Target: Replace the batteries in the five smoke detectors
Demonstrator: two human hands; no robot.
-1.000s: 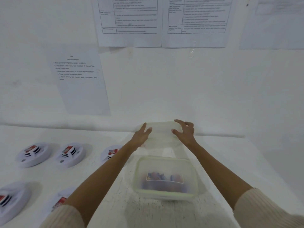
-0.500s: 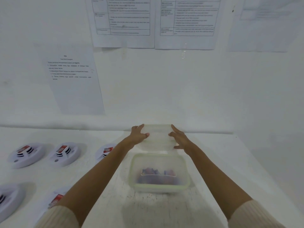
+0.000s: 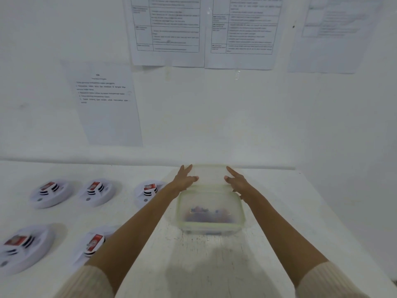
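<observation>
White walls with taped sheets back a white worktop (image 3: 214, 265). Both hands, left hand (image 3: 184, 179) and right hand (image 3: 236, 182), rest released, fingers spread, on the lid (image 3: 209, 175) at twelve o'clock of one open container (image 3: 209, 211) of batteries (image 3: 206, 214), equally near. Five smoke detectors (image 3: 95, 191) lie at nine o'clock.

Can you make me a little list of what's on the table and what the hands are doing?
table: white table against a white wall
box: clear plastic box, lid off, small dark things inside, too blurry to name
lid: clear lid lying behind the box
left hand: left hand on the lid's left edge, fingers spread
right hand: right hand on the lid's right edge, fingers spread
smoke detectors: five round white smoke detectors to the left, three in the back row, two in front
wall: printed papers stuck up
</observation>
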